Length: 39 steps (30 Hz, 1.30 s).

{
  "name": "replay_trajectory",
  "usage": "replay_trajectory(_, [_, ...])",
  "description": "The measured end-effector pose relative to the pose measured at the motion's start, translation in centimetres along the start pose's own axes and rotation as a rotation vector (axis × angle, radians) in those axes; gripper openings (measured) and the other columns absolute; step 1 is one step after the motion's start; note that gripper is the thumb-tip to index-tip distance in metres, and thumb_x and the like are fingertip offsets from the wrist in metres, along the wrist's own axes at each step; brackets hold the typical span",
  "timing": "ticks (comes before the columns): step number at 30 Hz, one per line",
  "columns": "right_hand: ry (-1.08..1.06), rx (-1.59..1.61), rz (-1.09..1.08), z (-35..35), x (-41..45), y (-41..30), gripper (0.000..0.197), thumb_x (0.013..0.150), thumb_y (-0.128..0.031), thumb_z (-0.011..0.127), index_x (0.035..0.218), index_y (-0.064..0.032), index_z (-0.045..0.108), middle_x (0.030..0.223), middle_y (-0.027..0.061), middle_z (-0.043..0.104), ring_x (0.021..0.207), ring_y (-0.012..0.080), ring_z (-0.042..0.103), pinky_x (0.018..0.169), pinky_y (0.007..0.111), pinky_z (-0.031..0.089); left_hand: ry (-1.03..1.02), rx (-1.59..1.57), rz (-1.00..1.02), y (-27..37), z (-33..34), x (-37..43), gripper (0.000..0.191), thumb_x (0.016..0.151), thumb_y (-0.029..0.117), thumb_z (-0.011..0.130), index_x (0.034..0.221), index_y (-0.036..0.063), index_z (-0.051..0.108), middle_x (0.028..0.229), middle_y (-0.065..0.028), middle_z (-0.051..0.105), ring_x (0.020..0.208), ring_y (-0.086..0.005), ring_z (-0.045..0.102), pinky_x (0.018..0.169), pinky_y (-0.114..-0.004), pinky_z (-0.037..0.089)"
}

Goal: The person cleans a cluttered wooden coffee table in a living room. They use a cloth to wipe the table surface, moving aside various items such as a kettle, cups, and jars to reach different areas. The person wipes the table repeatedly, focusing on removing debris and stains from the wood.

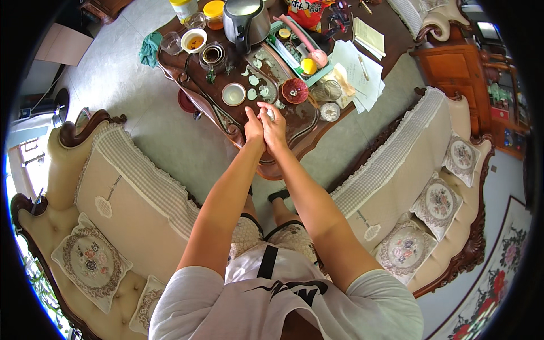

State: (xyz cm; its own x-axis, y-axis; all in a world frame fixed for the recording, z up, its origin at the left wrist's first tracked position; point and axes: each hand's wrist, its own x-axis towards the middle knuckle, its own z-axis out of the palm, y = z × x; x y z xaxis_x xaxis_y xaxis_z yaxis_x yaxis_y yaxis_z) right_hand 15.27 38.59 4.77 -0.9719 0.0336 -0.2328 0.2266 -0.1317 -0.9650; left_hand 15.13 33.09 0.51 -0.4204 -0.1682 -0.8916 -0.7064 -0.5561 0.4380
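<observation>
My left hand (253, 128) and my right hand (275, 131) are pressed together over the near end of a dark carved wooden coffee table (293, 121). A small white lump (270, 114) shows at the fingers of my right hand; its kind cannot be made out. The left palm is hidden against the right hand. Just beyond my fingertips is a white cup (233, 94), seen from above. Several thin, pale, roundish pieces (253, 80) lie flat on the tabletop behind it. To the right are a dark red round dish (294, 90) and a small container of white material (330, 112).
A steel electric kettle (246, 21), a bowl of amber liquid (194, 41) and glass cups (171, 43) occupy the far left. A green tray (321, 76), papers with a pen (355, 70) and a notebook (369, 38) are farther right. Sofas (140, 187) (395, 157) flank me.
</observation>
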Motion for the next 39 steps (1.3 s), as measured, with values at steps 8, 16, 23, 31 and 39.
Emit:
replay_trajectory(8, [0.062,-0.075,0.181,0.5,1.8,1.7,0.023,0.099,-0.023,0.057,0.096,-0.0027,0.068,0.078,-0.0019,0.060,0.068,0.0066,0.050,0.064,0.024,0.043,0.120,0.303,0.155,1.5,-0.7,-0.4,0.092,0.093,0.071,0.021,0.095,-0.0063,0.071,0.094,-0.0266,0.069,0.097,-0.0396,0.065,0.087,-0.047,0.047])
replay_trajectory(16, [0.161,0.143,0.349,0.6,2.2,3.4,0.022,0.097,-0.018,0.056,0.083,-0.0025,0.064,0.073,0.0000,0.057,0.066,0.0081,0.049,0.061,0.025,0.042,0.186,0.560,0.328,0.4,-1.3,0.4,0.083,0.094,0.068,0.024,0.098,0.0007,0.073,0.101,-0.0298,0.067,0.103,-0.0453,0.062,0.092,-0.050,0.046])
replay_trajectory(23, [0.211,0.142,0.392,-0.1,2.2,4.1,0.014,0.093,-0.013,0.058,0.085,-0.0030,0.063,0.078,0.0010,0.060,0.071,0.0103,0.055,0.065,0.026,0.046,0.153,0.723,0.477,-0.1,-1.6,-1.0,0.071,0.096,0.062,0.028,0.099,0.0082,0.073,0.096,-0.0275,0.068,0.096,-0.0465,0.063,0.084,-0.053,0.048])
replay_trajectory(31, [0.233,0.221,0.480,-2.7,0.1,3.1,0.019,0.096,-0.020,0.058,0.102,-0.0030,0.064,0.087,0.0004,0.061,0.080,0.0114,0.057,0.075,0.026,0.048,0.043,0.957,0.672,-1.9,-1.8,-3.3,0.053,0.098,0.054,0.034,0.113,0.0125,0.064,0.088,-0.0271,0.067,0.090,-0.0473,0.062,0.079,-0.054,0.048])
replay_trajectory(39, [0.014,-0.441,-0.020,-9.3,-1.9,1.0,0.036,0.099,-0.027,0.055,0.117,0.0023,0.064,0.109,0.0173,0.066,0.097,0.0227,0.062,0.088,0.035,0.048,-0.173,0.712,0.713,-3.3,-3.0,-3.5,0.051,0.089,0.045,0.064,0.118,0.0034,0.063,0.108,-0.0220,0.067,0.100,-0.0368,0.064,0.088,-0.043,0.049])
